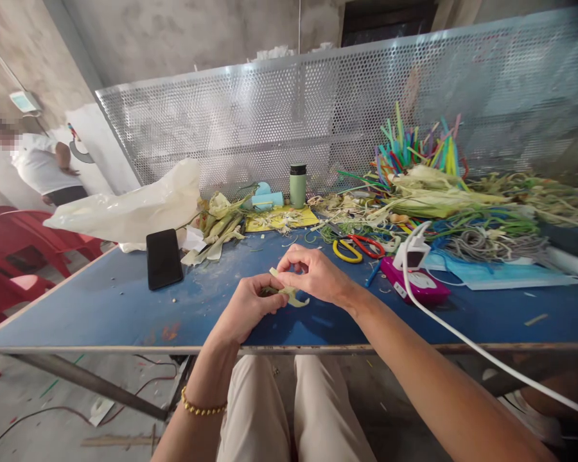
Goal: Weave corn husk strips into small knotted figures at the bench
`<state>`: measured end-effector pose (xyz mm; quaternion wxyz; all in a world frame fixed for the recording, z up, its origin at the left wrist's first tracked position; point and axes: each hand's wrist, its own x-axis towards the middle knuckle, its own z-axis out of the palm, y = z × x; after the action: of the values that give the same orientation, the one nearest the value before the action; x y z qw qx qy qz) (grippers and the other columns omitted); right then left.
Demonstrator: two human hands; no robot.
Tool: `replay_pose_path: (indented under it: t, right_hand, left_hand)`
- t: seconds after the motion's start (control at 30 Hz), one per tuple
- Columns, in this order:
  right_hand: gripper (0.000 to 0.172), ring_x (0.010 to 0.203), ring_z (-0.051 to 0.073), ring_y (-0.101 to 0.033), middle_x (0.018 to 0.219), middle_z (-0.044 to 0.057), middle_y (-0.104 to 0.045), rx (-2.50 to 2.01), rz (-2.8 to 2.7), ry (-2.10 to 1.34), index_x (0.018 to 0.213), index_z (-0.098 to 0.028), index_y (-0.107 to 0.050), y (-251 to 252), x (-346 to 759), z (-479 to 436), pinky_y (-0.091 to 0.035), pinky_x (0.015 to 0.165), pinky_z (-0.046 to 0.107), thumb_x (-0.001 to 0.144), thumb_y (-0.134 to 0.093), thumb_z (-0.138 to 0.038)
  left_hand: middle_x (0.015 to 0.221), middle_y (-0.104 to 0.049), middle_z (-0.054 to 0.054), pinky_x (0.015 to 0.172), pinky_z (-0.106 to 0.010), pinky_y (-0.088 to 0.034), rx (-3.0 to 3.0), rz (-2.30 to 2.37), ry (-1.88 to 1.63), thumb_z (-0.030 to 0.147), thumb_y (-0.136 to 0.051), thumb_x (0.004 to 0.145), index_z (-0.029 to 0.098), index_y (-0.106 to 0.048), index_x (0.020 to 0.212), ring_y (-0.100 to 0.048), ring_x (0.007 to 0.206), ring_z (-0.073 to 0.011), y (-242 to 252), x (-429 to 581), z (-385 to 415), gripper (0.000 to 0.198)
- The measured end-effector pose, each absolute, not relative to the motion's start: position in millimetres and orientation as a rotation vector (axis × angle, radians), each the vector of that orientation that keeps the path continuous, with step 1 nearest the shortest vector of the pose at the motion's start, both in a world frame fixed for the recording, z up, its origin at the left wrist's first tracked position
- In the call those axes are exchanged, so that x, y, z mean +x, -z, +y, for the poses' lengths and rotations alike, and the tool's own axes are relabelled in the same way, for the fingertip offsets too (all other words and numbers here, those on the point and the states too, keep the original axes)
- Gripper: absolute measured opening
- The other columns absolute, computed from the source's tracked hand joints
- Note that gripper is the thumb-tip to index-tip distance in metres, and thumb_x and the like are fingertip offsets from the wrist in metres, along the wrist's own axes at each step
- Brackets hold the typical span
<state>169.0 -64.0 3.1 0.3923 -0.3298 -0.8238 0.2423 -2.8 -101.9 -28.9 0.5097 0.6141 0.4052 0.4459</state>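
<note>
Close to the table's front edge, my left hand (255, 303) and my right hand (311, 274) meet over a pale green strip of corn husk (296, 299). The left fingers pinch it from the left side, and a curled end hangs out to the right below them. Thumb and forefinger of my right hand are closed on the husk's upper end. Part of the strip is hidden by the fingers. Beyond the hands lie scissors (349, 250) with one yellow and one red handle. A heap of corn husks (221, 224) stands behind to the left.
On the blue table (101, 301) are a black phone (164, 258), a plastic bag (135, 202), a green bottle (297, 186), a magenta box (414, 282) with a white cable, a blue mask (505, 273) and coloured pipe cleaners (414, 151). A person (48, 160) stands at far left.
</note>
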Motion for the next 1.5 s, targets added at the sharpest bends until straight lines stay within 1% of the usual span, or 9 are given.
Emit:
replay_pose_path:
  t: [0.2,0.3,0.5,0.63,0.7,0.83,1.03,1.27,1.5]
  right_hand:
    - [0.011,0.070,0.012,-0.055,0.075,0.001,-0.066,-0.820,-2.007,-0.705,0.077,-0.015,-0.069,-3.8,165.9,-64.6,-0.042,0.067,0.024,0.083,-0.065,-0.023]
    - [0.017,0.066,0.011,-0.053,0.073,0.000,-0.063,-0.817,-2.014,-0.744,0.080,-0.015,-0.067,-1.7,164.5,-64.7,-0.041,0.063,0.022,0.087,-0.061,-0.028]
    - [0.024,0.060,0.009,-0.044,0.067,-0.002,-0.058,-0.868,-2.071,-0.557,0.082,-0.015,-0.067,3.9,163.5,-63.1,-0.034,0.057,0.021,0.091,-0.058,-0.035]
    - [0.021,0.065,0.010,-0.049,0.070,-0.001,-0.061,-0.811,-2.078,-0.577,0.083,-0.016,-0.067,3.1,160.4,-65.3,-0.038,0.061,0.021,0.091,-0.058,-0.033]
    - [0.022,0.067,0.011,-0.052,0.074,0.000,-0.063,-0.787,-2.068,-0.597,0.083,-0.016,-0.067,1.0,159.8,-66.8,-0.039,0.063,0.021,0.091,-0.058,-0.035]
    - [0.032,0.055,0.010,-0.051,0.066,-0.001,-0.061,-0.883,-2.028,-0.654,0.088,-0.016,-0.064,-4.3,164.8,-66.6,-0.038,0.055,0.021,0.093,-0.052,-0.046]
    - [0.048,0.046,0.009,-0.048,0.054,0.000,-0.058,-1.078,-2.071,-0.696,0.063,-0.016,-0.058,-5.0,174.1,-62.2,-0.034,0.047,0.022,0.088,-0.055,-0.056]
    - [0.034,0.046,0.009,-0.051,0.060,0.000,-0.060,-0.977,-1.952,-0.996,0.076,-0.015,-0.063,-2.9,173.4,-62.3,-0.037,0.042,0.020,0.080,-0.067,-0.049]
    - [0.030,0.045,0.008,-0.052,0.061,0.001,-0.062,-0.975,-1.879,-0.945,0.075,-0.015,-0.061,1.4,172.5,-59.6,-0.037,0.041,0.019,0.081,-0.066,-0.044]
  left_hand:
    - [0.061,-0.058,0.001,0.052,-0.022,-0.029,1.534,0.967,-1.002,0.029,-0.074,0.071,0.014,-0.066,0.070,-0.043,0.053,-0.0085,24.3,-3.6,-103.9,0.017]
    - [0.059,-0.055,0.002,0.053,-0.022,-0.028,1.507,0.960,-1.037,0.029,-0.073,0.073,0.015,-0.066,0.071,-0.042,0.053,-0.0087,23.3,-4.0,-103.7,0.016]
    - [0.059,-0.056,0.001,0.056,-0.023,-0.029,1.503,0.915,-1.045,0.037,-0.071,0.078,0.014,-0.067,0.074,-0.045,0.056,-0.0101,26.0,-4.9,-101.8,0.023]
    - [0.056,-0.054,0.000,0.055,-0.024,-0.028,1.477,0.891,-1.075,0.045,-0.069,0.080,0.014,-0.063,0.064,-0.043,0.054,-0.0100,27.6,-5.5,-100.8,0.035]
    - [0.054,-0.052,0.001,0.054,-0.024,-0.027,1.444,0.877,-1.084,0.045,-0.071,0.078,0.014,-0.062,0.062,-0.042,0.053,-0.0094,28.4,-5.6,-100.5,0.036]
    - [0.054,-0.052,0.002,0.053,-0.023,-0.027,1.332,0.866,-1.165,0.043,-0.074,0.076,0.014,-0.065,0.066,-0.041,0.051,-0.0081,31.5,-5.5,-99.1,0.031]
    - [0.054,-0.053,0.002,0.052,-0.022,-0.030,1.170,0.828,-1.254,0.041,-0.078,0.072,0.014,-0.067,0.067,-0.041,0.050,-0.0069,34.0,-4.5,-98.1,0.030]
    - [0.054,-0.053,0.002,0.051,-0.022,-0.029,1.153,0.837,-1.269,0.039,-0.078,0.072,0.013,-0.067,0.067,-0.040,0.050,-0.0068,31.5,-3.7,-98.8,0.028]
    - [0.057,-0.056,0.001,0.051,-0.022,-0.031,1.177,0.833,-1.253,0.039,-0.078,0.071,0.013,-0.066,0.065,-0.043,0.050,-0.0067,34.9,-4.8,-96.0,0.029]
